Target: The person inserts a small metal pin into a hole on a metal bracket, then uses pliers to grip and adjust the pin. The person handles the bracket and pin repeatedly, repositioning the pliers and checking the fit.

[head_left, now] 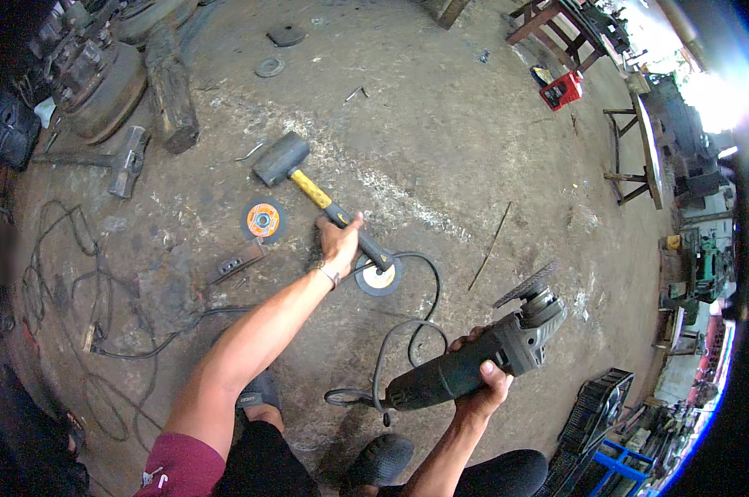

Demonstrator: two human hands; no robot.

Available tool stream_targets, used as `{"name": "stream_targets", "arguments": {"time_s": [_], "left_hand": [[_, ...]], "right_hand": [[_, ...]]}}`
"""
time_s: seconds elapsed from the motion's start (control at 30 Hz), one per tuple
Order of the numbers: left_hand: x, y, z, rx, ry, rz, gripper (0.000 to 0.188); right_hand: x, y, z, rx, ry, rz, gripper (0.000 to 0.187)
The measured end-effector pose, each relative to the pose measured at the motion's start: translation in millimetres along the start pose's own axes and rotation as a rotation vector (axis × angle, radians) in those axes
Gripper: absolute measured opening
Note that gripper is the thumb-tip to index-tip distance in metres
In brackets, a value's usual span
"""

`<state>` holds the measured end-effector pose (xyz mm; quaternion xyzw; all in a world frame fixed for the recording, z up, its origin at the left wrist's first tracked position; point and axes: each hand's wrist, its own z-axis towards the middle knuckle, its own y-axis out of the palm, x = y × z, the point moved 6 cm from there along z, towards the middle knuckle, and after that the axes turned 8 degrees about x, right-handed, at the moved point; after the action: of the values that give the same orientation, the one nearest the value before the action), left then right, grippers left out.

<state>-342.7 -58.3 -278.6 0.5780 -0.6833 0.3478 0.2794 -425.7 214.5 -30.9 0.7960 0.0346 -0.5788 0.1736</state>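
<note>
My left hand (339, 245) is closed round the dark grip of a rubber mallet (312, 190) with a black head and a yellow band on its handle. Low on the right, my right hand (484, 388) holds a dark angle grinder (449, 374) by its body, its disc (527, 284) facing up and away from me. The grinder's black cord (435, 286) loops across the floor. Under the mallet's handle end lies a pale-centred disc (380, 280). An orange-and-black disc (263, 220) rests left of my left hand, near a small metal piece with holes (237, 263).
A sledgehammer (128, 161) and a wooden log (170, 91) lie at the far left. Tangled cable (101, 273) spreads below them. A red container (561, 90) stands at the far right, near a bench (639, 149). A black crate (594, 410) is at the lower right.
</note>
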Motion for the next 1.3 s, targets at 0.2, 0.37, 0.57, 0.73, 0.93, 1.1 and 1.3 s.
{"name": "stream_targets", "arguments": {"time_s": [0.2, 0.37, 0.57, 0.73, 0.93, 1.1, 1.3], "left_hand": [[52.5, -5.5, -9.3, -0.067, -0.139, -0.707, 0.022], [91.6, -136.9, -29.5, -0.369, -0.063, -0.303, 0.030], [71.3, -312.3, -101.2, -0.164, 0.160, 0.097, 0.033], [51.5, -391.5, -134.4, 0.300, 0.724, 0.697, 0.033], [-46.9, -427.3, -146.8, 0.376, 0.246, 0.803, 0.040], [-76.1, -424.7, -144.4, 0.417, 0.176, 0.749, 0.045], [-17.8, -400.4, -158.9, 0.514, 0.389, 1.069, 0.072]], "right_hand": [[-7.2, -15.9, -7.3, -0.034, -0.039, 0.050, 0.069], [3.0, 8.9, -13.1, -0.303, 0.043, 0.213, 0.074], [23.9, 31.4, -17.1, -0.316, 0.118, 0.097, 0.074], [50.6, 51.7, -11.9, -0.343, 0.144, 0.008, 0.073], [71.5, 71.3, -20.7, -0.446, 0.226, -0.006, 0.071], [85.5, 87.6, -28.5, -0.645, 0.360, 0.099, 0.077], [110.0, 93.9, -36.9, -0.596, 0.473, 0.059, 0.073]]}}
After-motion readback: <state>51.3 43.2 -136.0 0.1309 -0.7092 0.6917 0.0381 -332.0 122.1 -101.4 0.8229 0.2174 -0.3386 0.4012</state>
